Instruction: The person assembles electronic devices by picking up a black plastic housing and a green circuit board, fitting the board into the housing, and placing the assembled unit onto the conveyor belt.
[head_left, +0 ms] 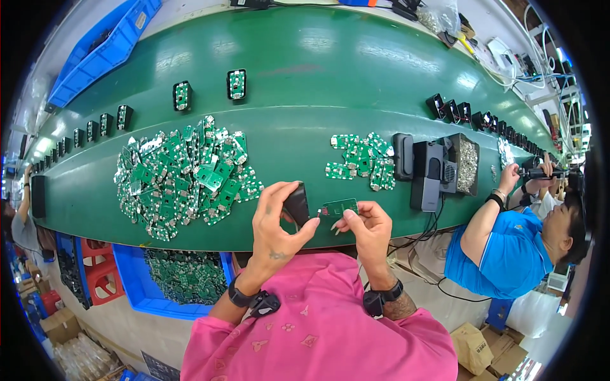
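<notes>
My left hand (274, 222) is closed around a black plastic case (297, 204), tilted, with its smooth outer side showing. Between the fingers of my right hand (371, 232) is a green circuit board (341, 207), pinched at its right end. The board's left end is close to the case, and a small white connector (319, 213) shows at my left fingertips. Whether a wire joins board and case is too small to tell. To the left lies a big heap of circuit boards (184, 174); ahead and to the right is a smaller heap (362, 159).
Right of the small heap stand black and grey devices (427, 174) and a tray of small metal parts (468, 165). Cases with boards (182, 95) line the green bench. A blue bin of boards (184, 276) sits below. A blue-shirted person (502, 247) works at right.
</notes>
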The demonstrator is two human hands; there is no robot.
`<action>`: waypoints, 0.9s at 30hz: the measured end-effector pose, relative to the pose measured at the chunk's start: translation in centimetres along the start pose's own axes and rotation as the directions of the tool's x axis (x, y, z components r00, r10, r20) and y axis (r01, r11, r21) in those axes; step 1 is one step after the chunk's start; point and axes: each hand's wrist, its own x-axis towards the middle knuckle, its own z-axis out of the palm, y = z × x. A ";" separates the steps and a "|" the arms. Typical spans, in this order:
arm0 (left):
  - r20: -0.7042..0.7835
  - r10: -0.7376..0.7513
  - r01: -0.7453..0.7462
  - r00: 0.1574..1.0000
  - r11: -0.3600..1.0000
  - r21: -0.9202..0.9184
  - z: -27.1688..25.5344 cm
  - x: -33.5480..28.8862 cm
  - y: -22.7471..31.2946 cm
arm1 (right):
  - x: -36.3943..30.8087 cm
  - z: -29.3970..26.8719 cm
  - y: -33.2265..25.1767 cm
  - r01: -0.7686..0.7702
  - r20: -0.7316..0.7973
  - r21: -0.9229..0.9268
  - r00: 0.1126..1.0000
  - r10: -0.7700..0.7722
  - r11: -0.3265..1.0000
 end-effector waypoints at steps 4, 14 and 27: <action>-0.023 0.067 -0.065 0.997 0.994 0.089 0.6 0.1 0.0 | -0.2 0.7 0.4 0.024 0.016 0.047 1.000 -0.025 0.999; 0.103 -0.227 0.248 0.969 0.920 -0.303 0.5 0.3 -0.4 | 0.4 1.3 0.1 -0.001 0.078 0.438 0.996 -0.037 0.899; 0.148 -0.249 0.287 0.957 0.879 -0.382 1.0 0.1 -1.0 | 0.8 1.4 1.3 -0.525 0.451 0.712 0.851 0.269 0.467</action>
